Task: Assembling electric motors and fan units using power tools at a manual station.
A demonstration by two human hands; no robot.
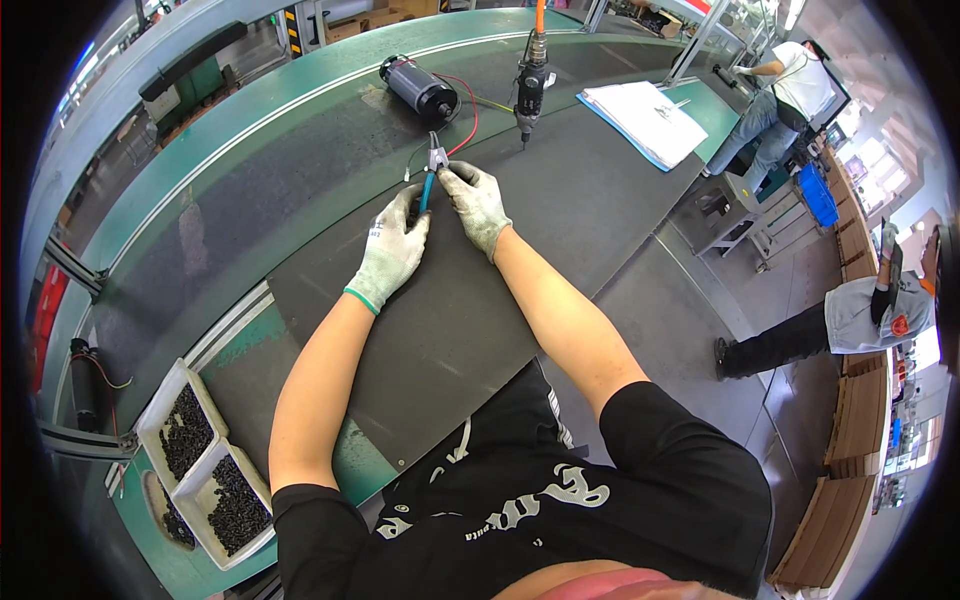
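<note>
My left hand, in a white work glove, is closed round the blue handles of a pair of pliers. The pliers' metal jaws point away from me, toward a dark cylindrical motor lying on its side. My right hand, gloved too, has its thumb and fingers pinched together beside the pliers' head; what they hold is too small to make out. A red wire curves from the motor toward my right fingertips. A thin dark wire with a pale end lies left of the pliers.
A power screwdriver hangs beyond my right hand. Right of it lies a clipboard with papers. White trays of small black parts stand at the near left. Another motor sits far left. Two people are at the right.
</note>
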